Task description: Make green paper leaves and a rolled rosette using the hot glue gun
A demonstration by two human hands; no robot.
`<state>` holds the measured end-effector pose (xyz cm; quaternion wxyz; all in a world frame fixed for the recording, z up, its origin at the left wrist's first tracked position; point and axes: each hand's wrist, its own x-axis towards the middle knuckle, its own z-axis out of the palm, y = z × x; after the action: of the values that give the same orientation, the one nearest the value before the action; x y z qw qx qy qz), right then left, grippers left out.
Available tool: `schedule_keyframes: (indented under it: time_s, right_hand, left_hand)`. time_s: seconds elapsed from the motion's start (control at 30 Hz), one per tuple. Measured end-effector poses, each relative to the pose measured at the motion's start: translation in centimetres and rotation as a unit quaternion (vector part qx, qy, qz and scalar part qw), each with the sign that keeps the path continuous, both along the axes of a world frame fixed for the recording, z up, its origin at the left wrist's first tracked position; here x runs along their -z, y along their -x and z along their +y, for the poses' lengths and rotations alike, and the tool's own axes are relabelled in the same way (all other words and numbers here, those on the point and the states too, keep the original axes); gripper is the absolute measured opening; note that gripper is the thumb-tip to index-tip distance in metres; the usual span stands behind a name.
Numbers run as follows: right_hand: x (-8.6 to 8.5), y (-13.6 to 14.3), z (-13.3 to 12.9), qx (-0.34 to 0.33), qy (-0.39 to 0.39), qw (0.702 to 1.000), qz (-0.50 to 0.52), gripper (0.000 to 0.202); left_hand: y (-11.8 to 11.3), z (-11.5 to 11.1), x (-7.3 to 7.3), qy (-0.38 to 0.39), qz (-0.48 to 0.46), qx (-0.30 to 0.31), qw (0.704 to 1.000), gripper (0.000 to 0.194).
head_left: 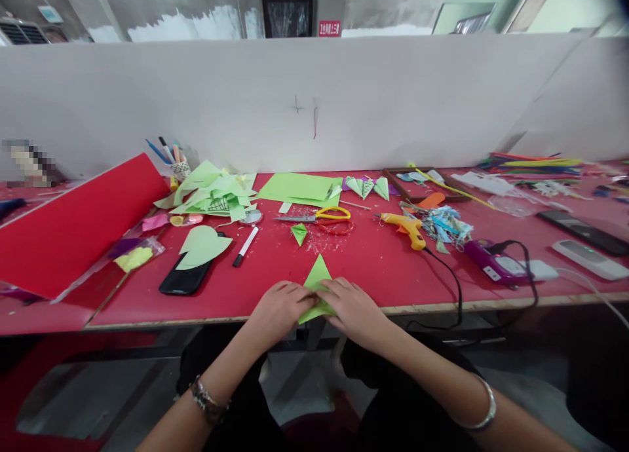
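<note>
A light green sheet of paper [319, 268], folded to a point at its far end, lies at the table's front edge between my hands. My left hand [281, 309] grips its left side with bent fingers. From the right, my right hand [354, 308] has its fingers closed over the paper's middle, and the fingertips of both hands nearly meet there. Just beyond lies a small folded green paper piece [299, 233]. Scissors [314, 219] with yellow handles rest behind it. The paper's lower corner shows below my fingers; its middle is covered.
Green paper scraps [216, 190] are heaped at the back left, near a red board [83, 229]. A phone [185, 275] and a marker [246, 246] lie left. On the right are a yellow glue gun [405, 228], its black cord [455, 278] and a purple device [496, 263].
</note>
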<state>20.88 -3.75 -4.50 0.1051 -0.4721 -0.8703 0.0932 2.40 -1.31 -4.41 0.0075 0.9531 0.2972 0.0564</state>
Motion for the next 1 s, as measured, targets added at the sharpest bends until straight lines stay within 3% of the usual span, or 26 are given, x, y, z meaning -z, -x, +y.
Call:
schedule_keyframes:
  time_s: [0.2, 0.33, 0.5, 0.83, 0.93, 1.0]
  right_hand:
    - [1.2, -1.7, 0.6, -0.052, -0.033, 0.998, 0.007, 0.032]
    - [1.6, -1.9, 1.0, -0.048, -0.056, 0.997, 0.012, 0.028]
    - [1.6, -2.1, 1.4, -0.067, -0.055, 0.993, 0.076, 0.022]
    - [2.2, -1.1, 2.4, 0.049, -0.034, 0.975, 0.214, 0.017]
    - [2.2, -0.9, 2.6, 0.056, -0.027, 0.976, 0.21, 0.016]
    - [2.0, -1.0, 2.5, 0.033, -0.013, 0.979, 0.202, 0.013]
  left_hand:
    - [2.4, 0.1, 0.5, 0.0, -0.034, -0.023, 0.999, 0.03]
    - [2.4, -0.4, 0.7, 0.004, -0.051, -0.086, 0.995, 0.025]
    - [2.2, -0.4, 1.4, 0.0, -0.087, -0.114, 0.99, 0.02]
    - [1.7, 0.9, 1.7, 0.077, -0.134, -0.209, 0.966, 0.029]
    - [1.8, 1.1, 1.6, 0.108, -0.142, -0.202, 0.963, 0.026]
    - [2.1, 1.2, 1.6, 0.121, -0.163, -0.166, 0.965, 0.019]
